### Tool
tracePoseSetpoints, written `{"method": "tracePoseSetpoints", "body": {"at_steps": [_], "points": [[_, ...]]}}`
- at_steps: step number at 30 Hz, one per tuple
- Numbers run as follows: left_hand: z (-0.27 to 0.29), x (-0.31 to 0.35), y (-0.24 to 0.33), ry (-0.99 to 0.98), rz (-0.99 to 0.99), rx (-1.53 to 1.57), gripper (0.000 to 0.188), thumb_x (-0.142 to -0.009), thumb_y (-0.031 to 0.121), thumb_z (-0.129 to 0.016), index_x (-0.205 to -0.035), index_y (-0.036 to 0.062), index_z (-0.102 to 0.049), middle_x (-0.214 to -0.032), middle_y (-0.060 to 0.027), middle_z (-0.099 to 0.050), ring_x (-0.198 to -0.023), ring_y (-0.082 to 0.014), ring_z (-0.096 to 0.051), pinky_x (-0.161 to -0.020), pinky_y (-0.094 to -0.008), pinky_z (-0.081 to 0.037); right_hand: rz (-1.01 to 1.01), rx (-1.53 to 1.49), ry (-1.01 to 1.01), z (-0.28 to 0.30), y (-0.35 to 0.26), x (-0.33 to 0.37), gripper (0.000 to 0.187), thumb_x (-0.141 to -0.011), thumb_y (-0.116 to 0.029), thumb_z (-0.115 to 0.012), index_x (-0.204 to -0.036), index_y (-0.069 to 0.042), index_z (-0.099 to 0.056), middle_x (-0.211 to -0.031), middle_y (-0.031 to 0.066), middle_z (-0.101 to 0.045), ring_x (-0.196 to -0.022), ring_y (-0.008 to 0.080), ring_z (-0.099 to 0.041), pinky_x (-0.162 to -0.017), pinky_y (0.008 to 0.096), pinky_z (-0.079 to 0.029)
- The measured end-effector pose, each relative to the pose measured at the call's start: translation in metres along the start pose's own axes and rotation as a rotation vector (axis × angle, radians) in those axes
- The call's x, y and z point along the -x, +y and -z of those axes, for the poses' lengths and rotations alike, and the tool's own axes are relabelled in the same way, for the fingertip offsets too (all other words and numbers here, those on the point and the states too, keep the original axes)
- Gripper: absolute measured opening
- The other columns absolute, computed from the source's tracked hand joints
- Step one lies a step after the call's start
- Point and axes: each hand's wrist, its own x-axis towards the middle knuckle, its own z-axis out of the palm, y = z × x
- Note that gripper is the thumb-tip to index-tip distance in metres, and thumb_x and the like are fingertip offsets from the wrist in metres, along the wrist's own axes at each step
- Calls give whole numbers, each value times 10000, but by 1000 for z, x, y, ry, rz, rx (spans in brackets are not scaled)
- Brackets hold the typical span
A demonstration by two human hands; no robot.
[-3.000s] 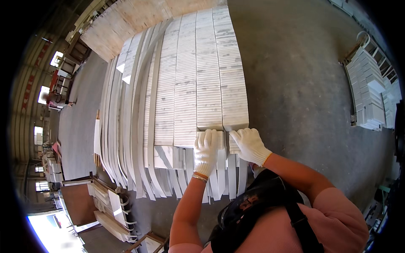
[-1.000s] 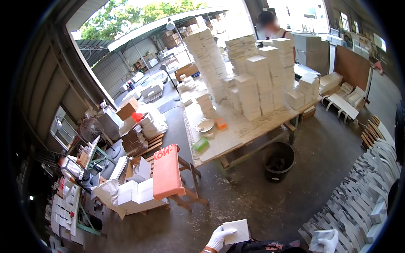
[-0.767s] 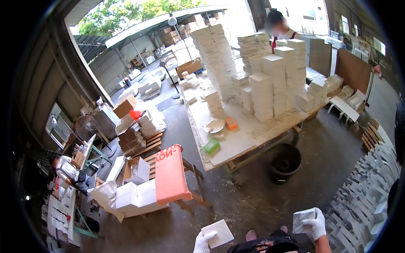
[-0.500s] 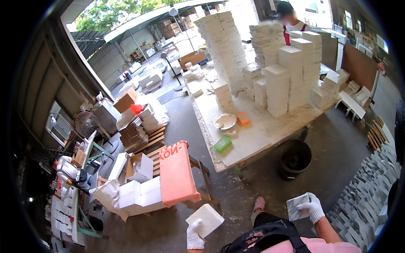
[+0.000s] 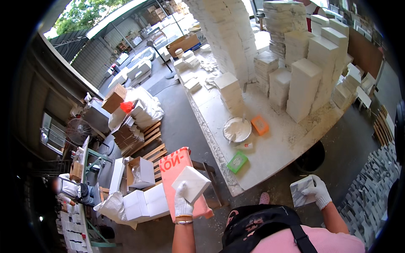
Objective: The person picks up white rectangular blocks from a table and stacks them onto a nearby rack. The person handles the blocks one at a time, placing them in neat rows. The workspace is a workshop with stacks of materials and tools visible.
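Observation:
In white gloves, both of my hands carry square stone tiles. My left hand (image 5: 183,204) grips a plain white tile (image 5: 194,184) by its near-left edge, thumb on the upper face, above a pink-orange printed package (image 5: 174,164). On the right, my right hand (image 5: 319,193) is closed on a white tile with grey veins (image 5: 300,192), off the front edge of a dusty worktable (image 5: 270,156). A green box (image 5: 237,162), an orange box (image 5: 260,125) and a bowl of white paste (image 5: 237,130) stand on that table.
Tall stacks of white tiles (image 5: 306,90) rise on the worktable. A dark bin (image 5: 311,158) stands partly beneath it. Many grey stone pieces (image 5: 363,202) lie at the right. White cartons (image 5: 145,202) are at the left. One person (image 5: 74,187) stands far left, another behind the stacks.
I am closer to the worktable. My left hand has raised its tile and carried it forward over the pink-orange package. The right hand still holds the veined tile, slightly higher.

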Motion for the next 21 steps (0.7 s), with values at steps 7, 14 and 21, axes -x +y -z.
{"method": "tracePoseSetpoints", "body": {"at_steps": [7, 14, 21], "points": [[-74, -210, 10, -120, 173, -86, 269, -916, 215, -705, -1154, 90, -696, -1066, -29, -700, -974, -232, -683, -867, -440, -591, 1, -199, 350, -28, 7, 33, 946, -519, -69, -862, -1388, 61, -510, -1182, 116, -668, -1067, 227, -657, -945, 359, -532], [-167, -359, -26, -263, 310, -181, 328, -847, 276, -789, -1123, 114, -716, -1040, -21, -701, -928, -206, -683, -775, -417, -593, 39, -348, 626, -101, 14, 108, 553, -600, -58, -781, -1125, -11, -618, -979, 69, -676, -896, 198, -668, -849, 353, -570], [-205, -410, -58, -277, 262, -342, 332, -841, 327, -801, -1066, 87, -753, -934, -26, -681, -661, -159, -544, -592, -307, -449, -38, -470, 747, -178, 3, 134, 879, -549, -86, -858, -1352, 44, -525, -1153, 109, -659, -1030, 224, -663, -937, 376, -552]]}}
